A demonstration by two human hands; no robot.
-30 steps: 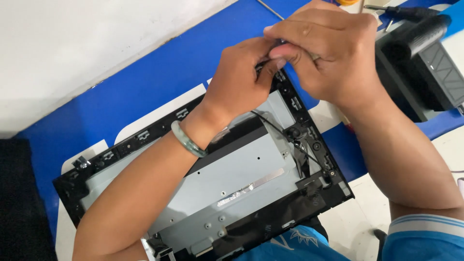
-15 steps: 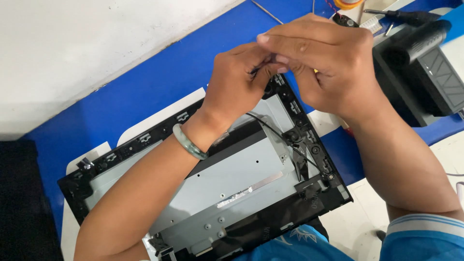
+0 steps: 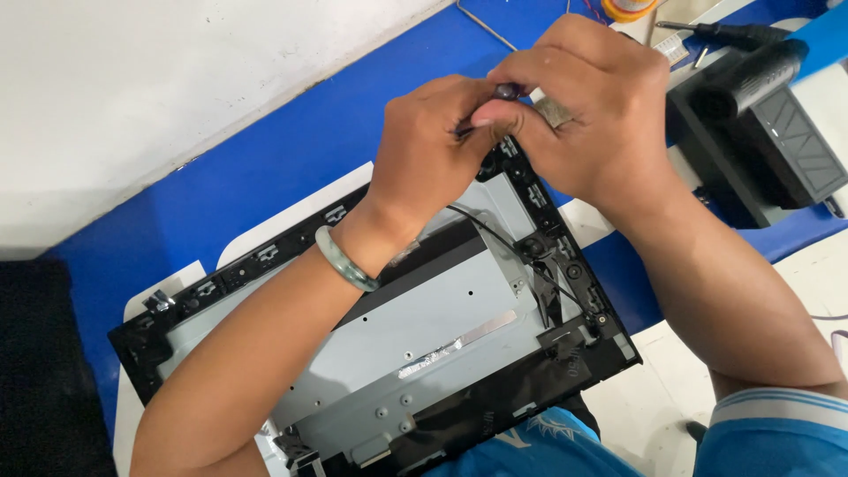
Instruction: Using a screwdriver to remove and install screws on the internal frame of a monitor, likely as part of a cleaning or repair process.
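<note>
Here both hands (image 3: pixel 521 115) pinch a small dark part at panel (image 3: pixel 424 344) top edge — bench (image 3: pixel 168 230) beyond open.

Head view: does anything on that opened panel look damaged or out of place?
No clear damage. The black frame lies skewed on the blue mat, and a loose black cable runs up under both hands, left and right.

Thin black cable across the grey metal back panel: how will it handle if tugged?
The thin black cable is probably floppy: it curves loosely over the grey metal back panel. Likely light and snag-prone, since it runs toward the black plastic frame near both hands.
</note>
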